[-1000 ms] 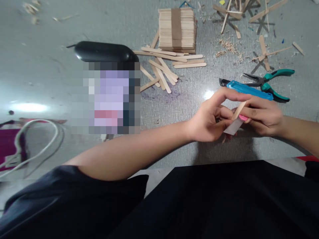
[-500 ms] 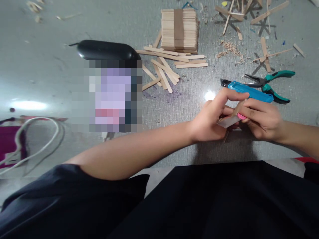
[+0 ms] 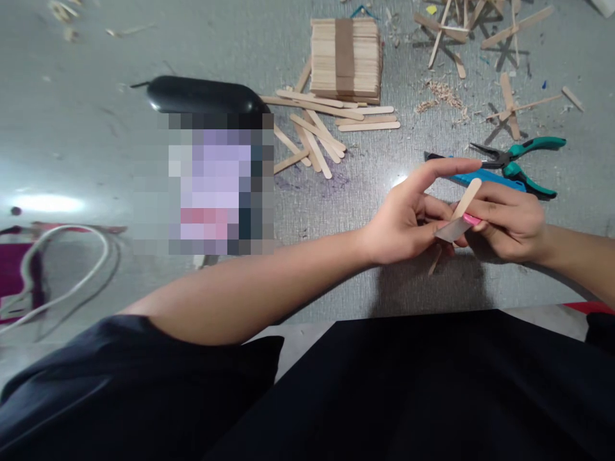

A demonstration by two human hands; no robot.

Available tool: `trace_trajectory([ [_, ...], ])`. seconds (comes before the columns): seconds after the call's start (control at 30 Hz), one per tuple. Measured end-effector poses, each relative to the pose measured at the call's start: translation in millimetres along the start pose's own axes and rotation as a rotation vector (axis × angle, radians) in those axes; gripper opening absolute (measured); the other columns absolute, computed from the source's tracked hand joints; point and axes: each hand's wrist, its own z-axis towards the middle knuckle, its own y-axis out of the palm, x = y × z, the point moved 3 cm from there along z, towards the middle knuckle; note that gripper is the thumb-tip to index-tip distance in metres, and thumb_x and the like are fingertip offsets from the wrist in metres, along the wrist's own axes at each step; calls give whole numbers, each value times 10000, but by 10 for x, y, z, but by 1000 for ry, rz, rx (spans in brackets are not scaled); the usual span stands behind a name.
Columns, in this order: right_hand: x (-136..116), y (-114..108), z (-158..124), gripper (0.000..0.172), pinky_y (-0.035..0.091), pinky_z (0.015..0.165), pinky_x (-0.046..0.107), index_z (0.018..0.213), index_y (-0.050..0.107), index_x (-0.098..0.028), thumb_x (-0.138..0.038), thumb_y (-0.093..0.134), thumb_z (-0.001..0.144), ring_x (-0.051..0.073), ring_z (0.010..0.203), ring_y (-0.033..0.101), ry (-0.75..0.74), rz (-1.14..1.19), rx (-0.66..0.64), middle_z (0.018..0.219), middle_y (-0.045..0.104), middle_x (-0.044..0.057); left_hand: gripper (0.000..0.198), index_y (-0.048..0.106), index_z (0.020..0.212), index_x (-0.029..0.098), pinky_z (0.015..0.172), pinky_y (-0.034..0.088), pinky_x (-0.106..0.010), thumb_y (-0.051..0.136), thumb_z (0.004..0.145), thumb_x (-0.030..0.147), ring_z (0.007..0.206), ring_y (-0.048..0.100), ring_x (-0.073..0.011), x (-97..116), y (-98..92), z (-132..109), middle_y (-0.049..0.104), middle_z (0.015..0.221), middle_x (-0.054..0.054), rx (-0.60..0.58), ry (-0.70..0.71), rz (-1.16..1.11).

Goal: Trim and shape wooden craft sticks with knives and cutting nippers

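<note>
A wooden craft stick (image 3: 467, 200) slants between my hands, its rounded end up and its lower tip showing below my fingers. My left hand (image 3: 408, 214) grips it with the thumb and lower fingers, while the index finger stretches out above. My right hand (image 3: 512, 218) pinches a flat grey blade (image 3: 451, 229) with a pink end, and the blade lies across the stick. Fingers hide part of both. Just beyond my hands lies a blue utility knife (image 3: 494, 180), partly covered. Pliers with green and black handles (image 3: 535, 147) rest beside it.
A banded stack of craft sticks (image 3: 321, 61) stands at the back, with loose sticks (image 3: 319, 144) before it. Joined stick pieces (image 3: 509, 105) and wood shavings (image 3: 444, 94) lie back right. A black rounded case (image 3: 206, 96) and white cable (image 3: 108, 250) are to the left.
The stick has turned so its rounded end now shows above my right fingers. The blade has shifted slightly right and up. My left index finger has lifted and covers more of the utility knife.
</note>
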Motion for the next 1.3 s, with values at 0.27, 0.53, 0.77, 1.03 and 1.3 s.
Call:
trace_trajectory([
  [0.27,-14,16,6,269,677,773,345,1402,836,-258,-354,647,1235,215,917,790,-31,-30,0,1076,800,67,655,705,1604,285,678,759,-321,970,1045,500,785,907,-225,-52,-19,-7,905,933,-7,32,31,48],
  [0.53,-20,-3,-16,302,714,798,369,1438,834,-307,-393,610,1255,225,935,826,20,-101,-14,1128,842,82,573,756,1538,227,662,730,-276,951,1069,492,731,878,-180,-27,-29,-45,889,903,-10,152,70,94],
  [0.77,-36,-18,30,292,694,785,328,1457,835,-248,-320,655,1239,200,915,823,-30,-91,48,1112,851,88,689,695,1693,313,607,734,-248,955,1068,440,681,893,-190,28,-44,-29,912,894,38,144,88,117],
  [1.03,-41,-3,33,274,687,756,323,1433,838,-262,-331,657,1239,188,863,803,-15,-91,55,1079,834,71,714,623,1776,383,639,764,-242,893,1116,345,741,921,-193,-6,-35,-36,930,962,67,70,160,133],
  [1.3,-28,-6,30,265,697,773,340,1432,839,-295,-340,668,1234,200,884,815,3,-71,36,1091,830,66,739,577,1818,385,612,751,-244,866,1138,379,766,927,-208,-31,-22,-74,939,1017,50,67,184,196],
])
